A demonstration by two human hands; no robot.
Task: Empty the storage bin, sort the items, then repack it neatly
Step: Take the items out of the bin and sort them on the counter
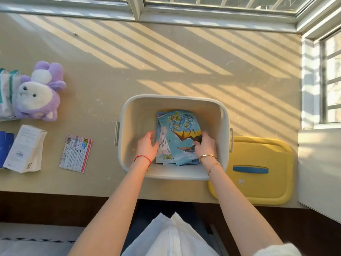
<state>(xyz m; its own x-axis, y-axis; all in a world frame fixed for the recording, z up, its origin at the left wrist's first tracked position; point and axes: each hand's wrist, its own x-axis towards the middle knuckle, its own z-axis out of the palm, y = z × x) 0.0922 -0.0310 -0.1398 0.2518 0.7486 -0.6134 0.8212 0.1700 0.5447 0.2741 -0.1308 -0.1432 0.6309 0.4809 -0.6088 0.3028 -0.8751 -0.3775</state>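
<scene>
Two hands inside the storage bin (127, 115), entered from the fingers outward. Right fingers (198, 143): curled onto the right edge of the top booklet (180, 133), the blue one with a globe and a winged creature on its cover; I read this as a hold on it. Left fingers (153, 138): lightly bent against the left edge of the booklet stack (162, 157), touching; I cannot tell whether they grip. Right hand (205, 146) and left hand (146, 146) thus bracket the stack, which lies flat on the bin's floor, slightly fanned.

Outside the bin, on the bench (184, 61): yellow lid (258, 182) just right of the bin; printed card (75, 153) to its left; white carton (25, 149) further left; purple plush toy (39, 92) far left and behind; clear packets (5, 93) beyond the toy, at the frame edge.

Step in hand, as I judge it: handling the booklets, either lifting them out or squaring them in for repacking; I cannot tell which. Next move calls for both hands aligning the edges so the stack travels or settles as one.
</scene>
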